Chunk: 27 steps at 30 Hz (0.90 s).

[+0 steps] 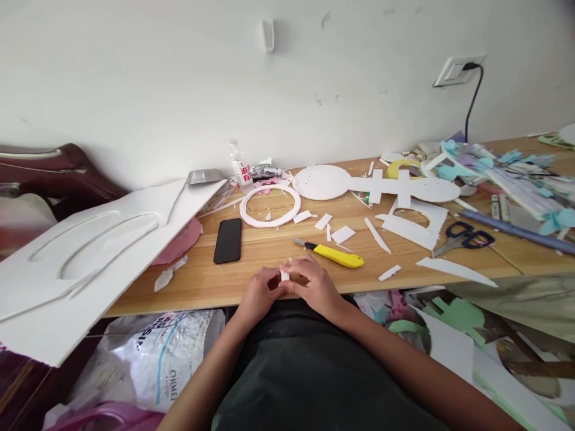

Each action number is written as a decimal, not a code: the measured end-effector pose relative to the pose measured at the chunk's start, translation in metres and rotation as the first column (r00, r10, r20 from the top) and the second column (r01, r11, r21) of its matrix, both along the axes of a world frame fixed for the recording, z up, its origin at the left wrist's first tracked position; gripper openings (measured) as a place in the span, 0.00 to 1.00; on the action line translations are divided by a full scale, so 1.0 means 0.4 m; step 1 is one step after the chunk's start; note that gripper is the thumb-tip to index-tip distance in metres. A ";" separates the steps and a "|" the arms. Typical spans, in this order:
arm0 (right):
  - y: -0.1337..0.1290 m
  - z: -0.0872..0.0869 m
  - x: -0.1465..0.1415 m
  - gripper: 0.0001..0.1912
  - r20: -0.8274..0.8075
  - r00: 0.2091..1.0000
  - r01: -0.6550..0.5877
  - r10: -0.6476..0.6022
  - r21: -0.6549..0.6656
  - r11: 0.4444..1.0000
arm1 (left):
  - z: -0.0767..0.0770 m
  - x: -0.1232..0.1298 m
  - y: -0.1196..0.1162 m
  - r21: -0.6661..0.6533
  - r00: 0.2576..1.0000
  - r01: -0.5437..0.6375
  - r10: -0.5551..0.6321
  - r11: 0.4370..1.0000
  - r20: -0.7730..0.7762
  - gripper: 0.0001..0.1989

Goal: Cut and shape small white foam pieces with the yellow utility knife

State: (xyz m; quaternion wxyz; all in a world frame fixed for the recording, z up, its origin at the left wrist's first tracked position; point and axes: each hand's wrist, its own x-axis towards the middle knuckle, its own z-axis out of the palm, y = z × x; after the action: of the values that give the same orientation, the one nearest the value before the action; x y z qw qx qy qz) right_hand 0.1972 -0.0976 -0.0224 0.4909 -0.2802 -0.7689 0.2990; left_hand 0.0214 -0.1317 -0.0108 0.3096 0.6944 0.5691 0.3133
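Note:
Close to the table's front edge, my left hand and my right hand meet with their fingertips pinched on a small white foam piece. Only part of that piece shows between the fingers. A yellow utility knife lies just beyond my right hand, its blade end pointing left. Left of my hands rests a black phone. Behind them lie a white foam ring and several small white foam offcuts.
A large white foam board with cut-out curves overhangs the left table edge. Further back are a plastic bottle and a long white foam shape. Dark-handled scissors lie right, near piled coloured scraps. Bags and scraps fill the space below.

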 end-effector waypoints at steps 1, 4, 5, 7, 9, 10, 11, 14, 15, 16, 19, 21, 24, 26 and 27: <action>-0.002 -0.002 0.000 0.12 -0.015 1.000 -0.012 0.012 -0.010 1.000 | -0.002 0.003 -0.002 0.000 1.000 -0.013 0.013 1.000 -0.001 0.05; -0.009 -0.009 0.001 0.13 -0.059 0.997 -0.045 0.044 -0.006 0.999 | -0.005 0.009 -0.009 0.021 0.999 -0.027 0.028 0.999 -0.030 0.04; -0.012 -0.010 0.002 0.13 -0.065 0.997 -0.042 0.042 0.010 0.999 | -0.005 0.009 -0.011 0.036 0.999 -0.019 0.021 0.999 -0.043 0.04; -0.018 -0.010 0.004 0.14 -0.071 0.997 -0.029 0.032 0.047 0.998 | -0.004 0.009 -0.015 0.079 0.998 0.010 -0.006 0.997 -0.059 0.05; -0.025 -0.005 0.008 0.13 -0.076 0.997 -0.025 0.032 0.082 0.996 | -0.001 0.011 -0.020 0.134 0.996 0.057 -0.047 0.989 -0.075 0.07; -0.031 -0.002 0.010 0.13 -0.074 0.997 -0.028 0.035 0.099 0.995 | 0.001 0.012 -0.024 0.167 0.994 0.078 -0.065 0.983 -0.084 0.09; -0.037 0.002 0.013 0.13 -0.069 0.997 -0.031 0.039 0.115 0.993 | 0.003 0.014 -0.029 0.204 0.993 0.093 -0.075 0.975 -0.091 0.10; -0.059 0.013 0.022 0.13 -0.042 0.998 -0.034 0.041 0.161 0.986 | 0.009 0.022 -0.046 0.314 0.994 0.094 -0.069 0.945 -0.090 0.14; -0.066 0.017 0.025 0.14 -0.027 0.999 -0.033 0.038 0.176 0.984 | 0.010 0.024 -0.053 0.343 0.994 0.089 -0.062 0.935 -0.089 0.15; -0.073 0.021 0.027 0.16 -0.009 0.999 -0.033 0.035 0.197 0.980 | 0.012 0.026 -0.059 0.368 0.994 0.085 -0.056 0.926 -0.091 0.16; -0.089 0.036 0.035 0.22 0.077 0.997 -0.040 0.021 0.250 0.967 | 0.012 0.028 -0.071 0.408 0.993 0.089 -0.047 0.909 -0.111 0.20; -0.096 0.047 0.040 0.25 0.143 0.990 -0.047 0.009 0.263 0.964 | 0.008 0.030 -0.073 0.403 0.992 0.089 -0.047 0.911 -0.114 0.21; -0.102 0.058 0.051 0.26 0.201 0.980 -0.051 -0.008 0.287 0.957 | 0.000 0.034 -0.071 0.348 0.995 0.085 -0.059 0.934 -0.083 0.20; -0.105 0.059 0.061 0.25 0.187 0.982 -0.030 -0.030 0.313 0.949 | -0.002 0.036 -0.067 0.290 0.996 0.093 -0.090 0.953 -0.025 0.20; -0.107 0.060 0.066 0.25 0.171 0.984 -0.010 -0.048 0.326 0.945 | -0.001 0.036 -0.065 0.256 0.994 0.098 -0.106 0.962 0.017 0.20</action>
State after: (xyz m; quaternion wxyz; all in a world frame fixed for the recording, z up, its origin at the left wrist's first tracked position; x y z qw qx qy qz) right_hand 0.2236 -0.1406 0.0015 0.4633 -0.2280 -0.8453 0.1374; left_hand 0.0360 -0.1579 -0.0110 0.2422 0.7518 0.4827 0.3783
